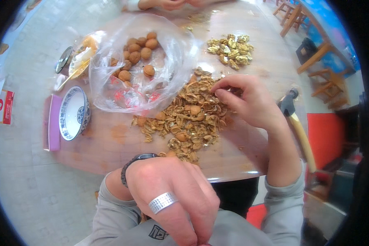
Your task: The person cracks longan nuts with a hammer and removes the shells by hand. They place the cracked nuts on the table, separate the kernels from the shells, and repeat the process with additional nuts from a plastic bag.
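Note:
My left hand (172, 196), with a wide silver ring and a black watch (141, 157) at the wrist, is raised close to the camera. Its fingertips run off the bottom edge, so whatever they may hold is hidden. My right hand (241, 100) reaches over the right side of a heap of broken walnut shells (184, 113). Thumb and forefinger are close together there; I cannot tell whether they pinch a piece. Beyond the heap lies a pile of shelled walnut kernels (232, 50). An open clear plastic bag (178, 70) holds several whole walnuts (134, 57).
A hammer (295, 120) with a wooden handle lies along the table's right edge. At the left stand a blue-and-white bowl (72, 115), a purple box (53, 123) and a food container with chopsticks (77, 72). Another person's hands (172, 3) show at the far edge. Wooden stools (330, 84) stand right.

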Demonstrator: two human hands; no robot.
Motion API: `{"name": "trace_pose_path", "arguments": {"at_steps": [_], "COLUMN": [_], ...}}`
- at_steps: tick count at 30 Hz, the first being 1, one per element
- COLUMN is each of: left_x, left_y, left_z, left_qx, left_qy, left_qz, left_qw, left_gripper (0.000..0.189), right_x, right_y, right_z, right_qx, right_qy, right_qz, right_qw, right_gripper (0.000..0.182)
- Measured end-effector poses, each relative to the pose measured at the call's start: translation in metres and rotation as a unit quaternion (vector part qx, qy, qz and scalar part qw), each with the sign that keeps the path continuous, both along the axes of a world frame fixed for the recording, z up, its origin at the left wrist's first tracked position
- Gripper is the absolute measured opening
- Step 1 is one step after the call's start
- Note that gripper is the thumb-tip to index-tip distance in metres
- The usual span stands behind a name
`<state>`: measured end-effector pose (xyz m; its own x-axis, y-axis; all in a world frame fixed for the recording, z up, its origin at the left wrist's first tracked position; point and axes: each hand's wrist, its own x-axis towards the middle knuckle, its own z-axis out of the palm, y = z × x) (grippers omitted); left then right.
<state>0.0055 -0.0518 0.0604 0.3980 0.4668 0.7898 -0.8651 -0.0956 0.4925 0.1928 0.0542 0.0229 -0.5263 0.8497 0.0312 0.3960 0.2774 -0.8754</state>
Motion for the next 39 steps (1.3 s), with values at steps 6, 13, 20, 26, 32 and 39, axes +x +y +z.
{"name": "trace_pose_path", "arguments": {"at_steps": [6,13,20,26,32,39], "left_x": [-0.008,-0.025,-0.01,-0.013,-0.011,-0.017], "left_y": [-0.004,0.018,0.04,0.041,0.041,0.046], "left_z": [0.005,-0.013,-0.054,-0.053,-0.061,-0.06], "left_qx": [-0.032,-0.116,-0.148,-0.091,-0.198,-0.053], "left_qy": [0.042,0.358,0.406,0.459,0.37,0.415], "left_qz": [-0.01,0.403,0.499,0.552,0.515,0.624], "left_qw": [0.999,0.835,0.752,0.69,0.747,0.66], "left_gripper": [0.018,0.016,0.039,0.042,0.035,0.037], "right_x": [0.003,0.001,-0.014,-0.015,-0.016,-0.016], "right_y": [0.003,0.003,-0.006,-0.006,-0.008,-0.01], "right_z": [0.001,0.001,-0.012,-0.016,-0.015,-0.012], "right_qx": [-0.047,-0.213,-0.331,-0.225,-0.191,0.012], "right_qy": [0.09,0.297,0.434,0.34,0.33,0.143], "right_qz": [-0.018,-0.038,0.03,0.067,0.067,-0.004], "right_qw": [0.995,0.93,0.837,0.911,0.922,0.99], "right_gripper": [0.025,0.049,0.068,0.064,0.046,0.04]}}
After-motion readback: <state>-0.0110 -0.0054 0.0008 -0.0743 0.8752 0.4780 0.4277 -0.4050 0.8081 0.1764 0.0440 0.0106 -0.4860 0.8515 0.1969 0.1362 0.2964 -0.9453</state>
